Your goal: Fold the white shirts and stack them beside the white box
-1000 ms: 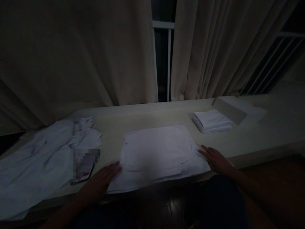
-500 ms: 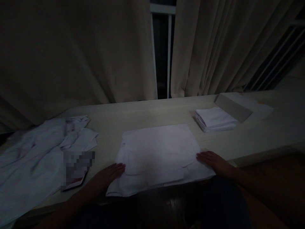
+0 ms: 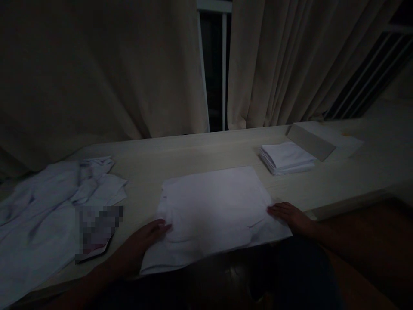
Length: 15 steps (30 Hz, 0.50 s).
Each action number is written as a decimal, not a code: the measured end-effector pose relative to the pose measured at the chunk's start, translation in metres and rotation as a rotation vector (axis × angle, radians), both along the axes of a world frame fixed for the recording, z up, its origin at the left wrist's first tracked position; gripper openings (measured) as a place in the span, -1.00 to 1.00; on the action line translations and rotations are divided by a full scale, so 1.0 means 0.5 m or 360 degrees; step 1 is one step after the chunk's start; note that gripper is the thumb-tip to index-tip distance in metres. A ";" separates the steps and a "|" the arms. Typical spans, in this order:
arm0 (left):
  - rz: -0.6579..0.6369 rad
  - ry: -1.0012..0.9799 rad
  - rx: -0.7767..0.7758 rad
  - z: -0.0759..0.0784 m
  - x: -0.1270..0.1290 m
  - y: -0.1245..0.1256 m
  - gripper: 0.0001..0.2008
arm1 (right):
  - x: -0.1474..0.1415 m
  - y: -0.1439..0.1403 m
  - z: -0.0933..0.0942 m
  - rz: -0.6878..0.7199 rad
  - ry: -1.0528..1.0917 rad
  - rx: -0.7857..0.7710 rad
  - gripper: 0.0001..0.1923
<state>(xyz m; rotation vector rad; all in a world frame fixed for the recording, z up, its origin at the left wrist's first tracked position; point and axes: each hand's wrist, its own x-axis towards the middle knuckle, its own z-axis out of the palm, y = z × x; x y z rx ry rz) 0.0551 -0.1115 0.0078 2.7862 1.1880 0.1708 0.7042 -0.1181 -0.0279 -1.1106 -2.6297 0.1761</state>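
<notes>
A white cloth [image 3: 213, 206], folded into a wide rectangle, lies in front of me at the table's near edge, with its lower edge slightly over it. My left hand [image 3: 153, 232] is at its left side, thumb and fingers closed on the fabric. On the right side, my right hand [image 3: 290, 217] has its fingers drawn together over the cloth's edge; the thumb is largely hidden. Small creases run across the cloth's lower right part. A neat stack of folded white cloths [image 3: 287, 156] sits beyond my right hand.
Crumpled white fabric [image 3: 41, 215] covers the left end of the pale table [image 3: 193, 155]. A flat, dark-edged object [image 3: 97, 247], partly pixelated, lies beside it. A white box [image 3: 314, 140] stands behind the stack. Beige curtains [image 3: 155, 77] hang behind the table.
My left fingers, stretched flat before, have bent in on the cloth's left edge. The lower left corner has shifted slightly down. The whole view has drifted a little.
</notes>
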 end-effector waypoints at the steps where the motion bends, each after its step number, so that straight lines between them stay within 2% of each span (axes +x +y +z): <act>1: -0.0024 0.0014 -0.0009 -0.004 0.001 0.005 -0.31 | 0.000 -0.001 0.000 0.0004 0.0009 0.0004 -0.28; 5: -0.0116 -0.0018 -0.0003 -0.032 0.002 0.029 -0.54 | -0.004 -0.004 0.001 -0.0003 0.0063 0.0057 -0.46; 7: -0.0136 -0.0111 -0.0008 -0.036 0.012 0.034 -0.60 | -0.009 -0.006 0.003 -0.0019 0.0098 0.0092 -0.55; 9: -0.0067 -0.0223 -0.0032 -0.025 0.031 0.032 -0.63 | -0.014 -0.008 0.006 -0.0022 0.0156 0.0098 -0.61; 15: 0.0422 -0.0463 -0.0160 0.037 0.074 -0.003 -0.60 | -0.033 -0.018 0.025 -0.0063 0.0381 -0.0045 -0.76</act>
